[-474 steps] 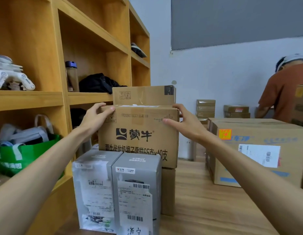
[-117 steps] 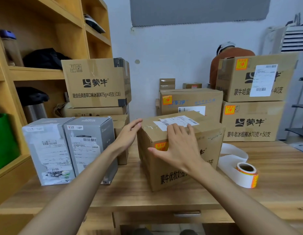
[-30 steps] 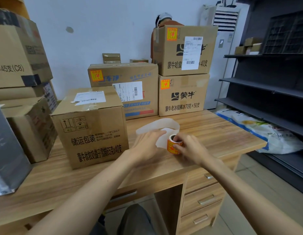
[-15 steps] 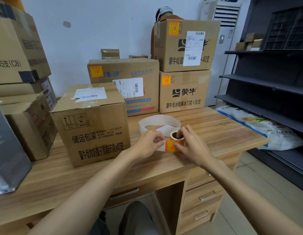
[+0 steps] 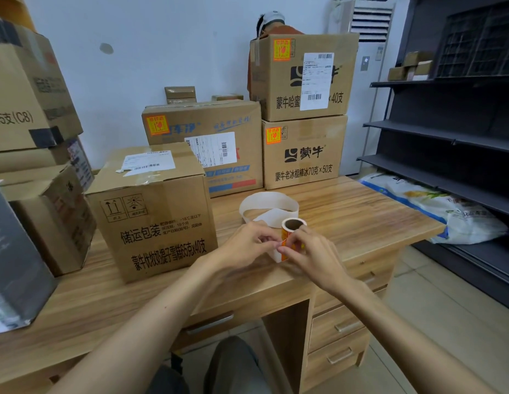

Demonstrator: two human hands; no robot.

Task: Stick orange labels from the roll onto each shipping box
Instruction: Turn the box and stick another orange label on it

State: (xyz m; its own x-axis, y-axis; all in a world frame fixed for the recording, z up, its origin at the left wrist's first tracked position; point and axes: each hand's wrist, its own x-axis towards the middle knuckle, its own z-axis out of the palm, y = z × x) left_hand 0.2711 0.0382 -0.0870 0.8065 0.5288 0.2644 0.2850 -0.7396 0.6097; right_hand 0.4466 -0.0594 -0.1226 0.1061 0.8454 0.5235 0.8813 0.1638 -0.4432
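Note:
The roll of orange labels (image 5: 292,226) stands on the wooden desk (image 5: 361,220), its white backing strip (image 5: 269,204) curling behind it. My right hand (image 5: 313,253) holds the roll's front and pinches an orange label at its edge. My left hand (image 5: 247,241) pinches the same label and backing from the left. A brown shipping box (image 5: 153,214) with a white waybill on top sits just left of my hands; its facing side shows no orange label. Behind stand three boxes bearing orange labels: a wide one (image 5: 202,143), a lower right one (image 5: 304,152) and one stacked on top (image 5: 303,75).
More cardboard boxes (image 5: 25,89) are stacked at the left, with a grey carton (image 5: 11,265) at the near left. A person in an orange top (image 5: 273,24) stands behind the stack. Dark metal shelving (image 5: 461,137) and a white sack (image 5: 446,211) lie right. Desk drawers (image 5: 338,325) are below.
Both hands have closed in on the front of the roll; fingertips now pinch an orange label at its edge. The backing loop has shifted slightly.

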